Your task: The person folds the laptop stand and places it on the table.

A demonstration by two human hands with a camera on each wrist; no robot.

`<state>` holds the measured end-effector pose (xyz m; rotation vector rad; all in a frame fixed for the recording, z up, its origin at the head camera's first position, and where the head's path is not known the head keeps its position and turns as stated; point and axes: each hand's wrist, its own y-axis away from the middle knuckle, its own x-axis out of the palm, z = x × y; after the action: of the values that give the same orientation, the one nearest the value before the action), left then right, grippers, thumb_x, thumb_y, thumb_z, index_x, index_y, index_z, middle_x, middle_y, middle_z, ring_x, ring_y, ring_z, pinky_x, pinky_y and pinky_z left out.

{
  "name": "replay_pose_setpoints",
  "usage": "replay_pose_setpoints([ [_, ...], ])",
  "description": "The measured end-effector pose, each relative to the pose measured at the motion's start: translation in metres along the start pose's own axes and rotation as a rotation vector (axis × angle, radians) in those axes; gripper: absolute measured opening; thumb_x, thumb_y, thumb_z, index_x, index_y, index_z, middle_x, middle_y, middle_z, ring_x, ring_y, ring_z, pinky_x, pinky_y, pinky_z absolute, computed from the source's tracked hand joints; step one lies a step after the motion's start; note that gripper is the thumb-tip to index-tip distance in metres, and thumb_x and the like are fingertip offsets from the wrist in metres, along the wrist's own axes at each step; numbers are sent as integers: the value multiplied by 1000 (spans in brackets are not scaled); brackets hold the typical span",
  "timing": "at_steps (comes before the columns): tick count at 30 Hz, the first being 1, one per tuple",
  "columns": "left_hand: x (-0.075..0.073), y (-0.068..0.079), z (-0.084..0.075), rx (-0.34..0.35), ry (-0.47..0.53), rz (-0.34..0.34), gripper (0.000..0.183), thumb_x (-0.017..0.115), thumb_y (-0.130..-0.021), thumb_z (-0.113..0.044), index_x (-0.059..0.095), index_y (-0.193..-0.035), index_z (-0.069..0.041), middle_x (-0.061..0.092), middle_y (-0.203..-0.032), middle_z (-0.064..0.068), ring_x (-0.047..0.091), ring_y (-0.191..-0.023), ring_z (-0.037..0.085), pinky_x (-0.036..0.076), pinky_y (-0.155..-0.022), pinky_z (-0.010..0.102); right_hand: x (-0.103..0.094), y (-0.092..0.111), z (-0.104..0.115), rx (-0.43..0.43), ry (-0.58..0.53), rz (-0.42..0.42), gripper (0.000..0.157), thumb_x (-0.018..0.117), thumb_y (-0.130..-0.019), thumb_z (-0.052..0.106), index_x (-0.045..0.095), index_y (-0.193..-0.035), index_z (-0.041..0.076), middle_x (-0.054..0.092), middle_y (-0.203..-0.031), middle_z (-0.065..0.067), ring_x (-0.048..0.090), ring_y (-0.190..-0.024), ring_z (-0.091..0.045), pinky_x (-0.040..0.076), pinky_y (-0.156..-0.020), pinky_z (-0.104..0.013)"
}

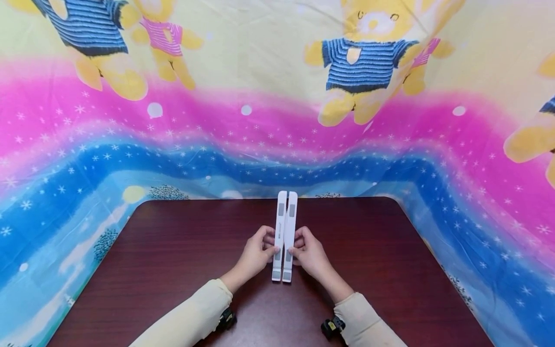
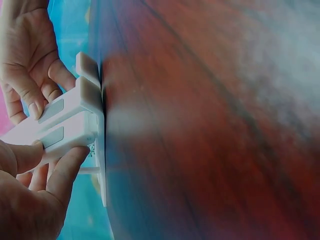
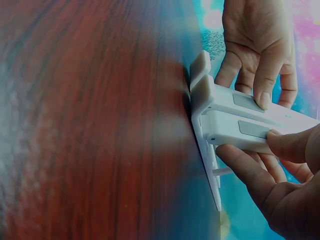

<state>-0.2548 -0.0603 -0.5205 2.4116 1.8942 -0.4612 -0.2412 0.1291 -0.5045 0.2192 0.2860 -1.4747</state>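
A white folding laptop stand [image 1: 279, 236] stands on the table, its two long arms side by side with a thin gap between them. Grey pads [image 1: 288, 255] are set into the top faces. My left hand [image 1: 253, 254] grips the left arm, thumb on top and fingers along the outer side. On the other side my right hand [image 1: 313, 255] holds the right arm in the same way. Up close in the left wrist view, the thumb of my left hand [image 2: 37, 195] presses by a grey pad. Raised end lips [image 3: 202, 95] and a thin lower strut show in the right wrist view.
The dark red wooden table [image 1: 186, 250] has rounded far corners. A printed cloth [image 1: 269, 130] with bears and snowflakes hangs behind it and along both sides. Small black devices [image 1: 333, 327] sit at the cuffs of both light sleeves.
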Motion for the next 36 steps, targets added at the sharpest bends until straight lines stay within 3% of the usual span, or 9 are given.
replay_pose_setpoints([
  [18, 3, -1, -4, -17, 9, 13, 34, 68, -94, 3, 57, -122, -15, 66, -103, 11, 69, -87, 23, 63, -66, 41, 1, -2, 0, -27, 41, 17, 26, 67, -94, -6, 52, -111, 7, 64, -91, -14, 71, -78, -27, 63, -64, -43],
  [21, 1, -2, -3, -22, 12, 23, 34, 69, -95, 3, 57, -121, -14, 66, -103, 11, 69, -86, 22, 63, -66, 40, 0, -2, 1, -68, 137, 30, 24, 68, -94, -4, 51, -108, 6, 64, -90, -11, 70, -77, -23, 63, -62, -39],
  [26, -2, -1, -5, -46, 8, 47, 28, 68, -96, 0, 59, -120, -10, 65, -100, 12, 69, -86, 26, 64, -68, 39, -9, -5, 7, -166, 472, 50, 23, 74, -94, 12, 55, -106, 11, 70, -87, -2, 64, -72, -11, 54, -62, -30],
  [30, -4, 6, -4, -60, -40, 97, 32, 70, -94, -1, 60, -125, -3, 66, -99, 15, 69, -88, 26, 63, -74, 36, -29, -15, 17, -209, 698, 121, 23, 79, -92, 28, 67, -107, 15, 73, -95, 0, 62, -78, -12, 53, -70, -34],
  [33, -5, 14, -4, -56, -134, 140, 47, 75, -90, -3, 58, -133, 0, 70, -105, 17, 70, -93, 25, 61, -80, 38, -50, -26, 30, -245, 770, 182, 28, 79, -92, 34, 73, -112, 16, 72, -105, -1, 64, -89, -16, 55, -82, -39],
  [36, -6, 20, -5, -52, -207, 166, 62, 80, -86, -5, 53, -142, 2, 70, -113, 17, 70, -102, 28, 59, -87, 42, -73, -41, 48, -283, 733, 220, 37, 78, -93, 31, 71, -124, 13, 71, -120, -3, 67, -106, -21, 56, -94, -43],
])
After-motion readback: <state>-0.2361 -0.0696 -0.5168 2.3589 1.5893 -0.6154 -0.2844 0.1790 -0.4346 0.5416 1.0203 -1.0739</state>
